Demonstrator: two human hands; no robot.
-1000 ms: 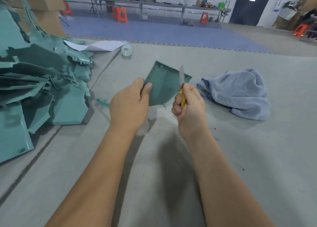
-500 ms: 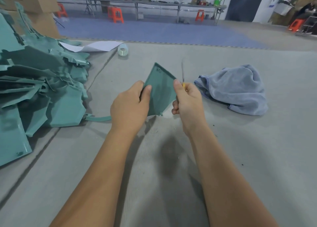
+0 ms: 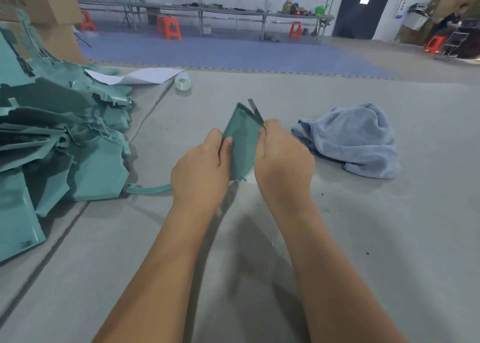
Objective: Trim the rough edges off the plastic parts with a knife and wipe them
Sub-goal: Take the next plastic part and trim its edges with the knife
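We have a single wide-angle view, worn on the head, looking forward and down along both forearms. It sits close above the grey felt-covered floor (image 3: 363, 239), with the hands near the frame's middle, and it reaches far enough to take in the long workbench (image 3: 233, 11) at the back wall.

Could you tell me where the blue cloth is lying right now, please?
In the head view, the blue cloth lies crumpled on the grey mat, just right of the right hand holding the knife.
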